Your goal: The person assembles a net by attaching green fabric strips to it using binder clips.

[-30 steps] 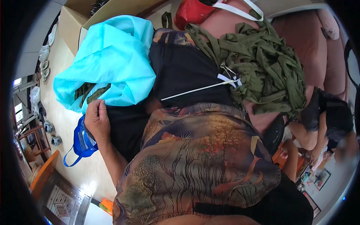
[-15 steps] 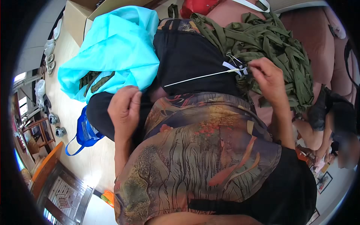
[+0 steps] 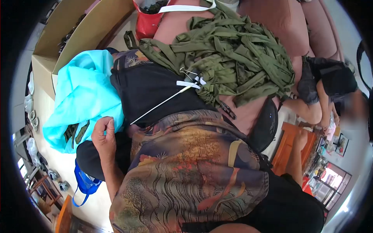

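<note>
My left hand (image 3: 104, 134) is closed, thumb pressed to curled fingers, beside the turquoise cloth bag (image 3: 87, 91); what it holds, if anything, is hidden. My right hand (image 3: 300, 139) is far out to the right, over an orange-brown wooden surface (image 3: 286, 149), its fingers too indistinct to read. Across my black-clad thigh (image 3: 151, 87) lies a thin metal rod (image 3: 155, 107) with a pale handle. Its handle end meets a white strip (image 3: 185, 83) and a binder clip (image 3: 189, 72) at the edge of a heap of olive-green fabric strips (image 3: 241, 54). Neither hand touches these.
Small black-handled snips (image 3: 228, 110) and a black pouch (image 3: 265, 125) lie on the pink sofa (image 3: 244, 112). A cardboard box (image 3: 44, 73), a red bag (image 3: 147, 23) and a blue bag (image 3: 85, 180) stand around. Another person (image 3: 330, 77) sits at the right.
My right hand has left the rod's handle end and swung out to the right. The rod now rests on my thigh. The view has turned rightward; my left hand stays closed.
</note>
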### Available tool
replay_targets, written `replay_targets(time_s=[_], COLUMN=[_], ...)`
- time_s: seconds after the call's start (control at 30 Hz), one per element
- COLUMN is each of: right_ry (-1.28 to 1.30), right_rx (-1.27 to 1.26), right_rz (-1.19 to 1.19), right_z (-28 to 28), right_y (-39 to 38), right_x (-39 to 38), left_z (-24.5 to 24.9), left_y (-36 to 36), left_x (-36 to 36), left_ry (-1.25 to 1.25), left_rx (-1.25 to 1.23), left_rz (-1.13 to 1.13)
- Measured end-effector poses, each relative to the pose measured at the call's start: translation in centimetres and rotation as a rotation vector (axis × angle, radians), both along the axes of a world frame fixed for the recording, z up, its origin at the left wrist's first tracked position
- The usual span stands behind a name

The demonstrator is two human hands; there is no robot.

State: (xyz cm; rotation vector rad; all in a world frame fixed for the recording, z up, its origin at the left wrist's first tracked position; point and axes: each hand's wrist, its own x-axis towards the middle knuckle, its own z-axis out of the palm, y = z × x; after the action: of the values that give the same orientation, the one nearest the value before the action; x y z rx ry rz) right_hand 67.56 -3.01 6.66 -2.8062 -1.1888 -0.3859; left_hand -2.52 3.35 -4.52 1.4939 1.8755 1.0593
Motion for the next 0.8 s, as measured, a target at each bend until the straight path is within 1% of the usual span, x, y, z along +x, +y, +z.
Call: replay_targets(time_s=[0.03, 0.07, 0.1, 0.17, 0.2, 0.27, 0.3, 0.37, 0.47, 0.5, 0.57, 0.6, 0.63, 0.73, 0.8], right_ry=[-0.092, -0.062, 0.165, 0.619, 0.849, 1.353, 1.361, 1.300, 1.085, 1.128, 1.104, 1.090, 1.077, 1.178, 1.198], right_rx=[-0.094, -0.165, -0.190, -0.241, -0.263, -0.264, -0.290, -0.252, -0.086, 0.049, 0.195, 0.270, 0.155, 0.065, 0.139], right_rz=[-0.054, -0.231, -0.428, -0.822, -1.011, -0.898, -0.822, -0.744, -0.728, -0.757, -0.645, -0.586, -0.544, -0.493, -0.322], right_z=[-2.3, -5.4, -5.8, -6.7, -6.8, -9.4, -10.6, -11.5, -10.5, -11.1, -12.0, -11.7, -11.0, -11.5, -12.6], right_y=[-4.1, -8.4, -8.8, -8.9, -8.9, -10.5, -10.1, -9.1, -7.0, -7.5, -7.4, -6.7, -5.9, -5.2, -4.6], right_x=[4.2, 9.4, 8.8, 3.9, 2.6, 3.4, 2.2, -0.4, -2.2, -0.2, 1.7, 1.3, 0.4, -0.6, 1.3], left_z=[0.0, -0.1, 0.0, -0.5, -0.8, -1.1, -1.1, -1.0, -1.1, -1.2, -1.3, -1.4, -1.5, -1.5, -1.4], left_y=[0.1, 0.3, 0.4, 0.1, 0.0, -0.2, -0.2, -0.3, -0.4, -0.4, -0.5, -0.4, -0.3, -0.3, -0.3], left_x=[-0.1, 0.0, -0.1, -0.6, -0.7, -0.9, -0.9, -0.9, -1.0, -1.1, -1.3, -1.2, -1.2, -1.3, -1.3], left_ry=[0.006, 0.010, 0.021, 0.012, 0.007, -0.011, -0.018, -0.040, -0.047, -0.046, -0.055, -0.062, -0.069, -0.083, -0.086], left_rx=[0.007, 0.015, 0.016, 0.016, 0.016, -0.006, -0.014, -0.020, -0.028, -0.031, -0.042, -0.044, -0.046, -0.059, -0.078], left_rz=[-0.001, 0.002, 0.003, 0.000, 0.002, -0.002, -0.005, -0.003, 0.017, 0.026, 0.029, 0.031, 0.028, 0.032, 0.046])
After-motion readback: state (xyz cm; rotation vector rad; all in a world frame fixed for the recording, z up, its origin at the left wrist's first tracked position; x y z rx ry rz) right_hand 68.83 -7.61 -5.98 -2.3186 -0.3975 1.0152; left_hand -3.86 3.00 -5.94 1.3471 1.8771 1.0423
